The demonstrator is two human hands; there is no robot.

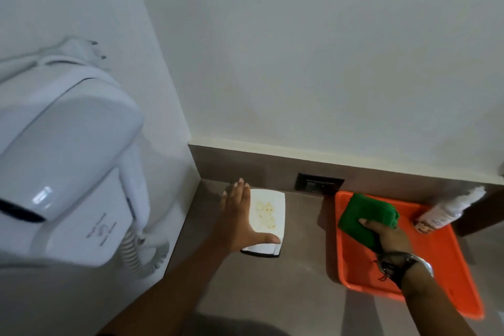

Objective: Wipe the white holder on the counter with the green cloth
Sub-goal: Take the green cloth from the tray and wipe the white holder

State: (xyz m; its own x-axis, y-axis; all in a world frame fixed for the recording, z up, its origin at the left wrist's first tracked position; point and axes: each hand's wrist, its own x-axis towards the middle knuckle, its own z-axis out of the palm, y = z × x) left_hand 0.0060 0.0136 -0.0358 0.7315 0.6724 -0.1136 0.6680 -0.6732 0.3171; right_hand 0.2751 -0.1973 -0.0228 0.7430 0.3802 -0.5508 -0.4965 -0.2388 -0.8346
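Observation:
The white holder lies on the brown counter near the back wall, with yellowish-brown stains on its top face. My left hand is spread open over its left side, thumb across its near edge. To the right, the folded green cloth rests in an orange tray. My right hand, with a watch on the wrist, is closed on the cloth's near right part inside the tray.
A white wall-mounted hair dryer with a coiled cord juts out at the left. A white spray bottle lies in the tray's far right corner. A dark wall socket sits in the backsplash behind the holder and tray.

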